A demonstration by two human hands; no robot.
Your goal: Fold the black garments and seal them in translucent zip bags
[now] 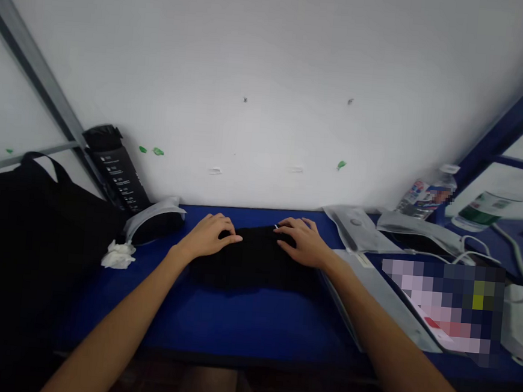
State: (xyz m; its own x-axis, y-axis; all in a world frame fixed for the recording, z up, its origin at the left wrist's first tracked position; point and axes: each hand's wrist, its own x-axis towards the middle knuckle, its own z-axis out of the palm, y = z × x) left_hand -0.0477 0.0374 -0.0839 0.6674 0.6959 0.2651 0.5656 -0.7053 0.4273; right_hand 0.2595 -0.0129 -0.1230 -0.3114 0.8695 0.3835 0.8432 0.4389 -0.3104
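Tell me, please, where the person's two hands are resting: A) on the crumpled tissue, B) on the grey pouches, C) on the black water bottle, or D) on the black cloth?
D: the left hand and right hand both lie on top of the black cloth.

A folded black cloth garment point(254, 259) lies solid and unpatterned on a flat royal-blue tabletop point(242, 321). Left of the garment are a matt black cylindrical bottle point(117, 169) with small white print and a crumpled white tissue point(118, 255); right of it are flat silver-grey plastic pouches point(356, 227) and a clear plastic bottle point(480, 210) banded with a green label.
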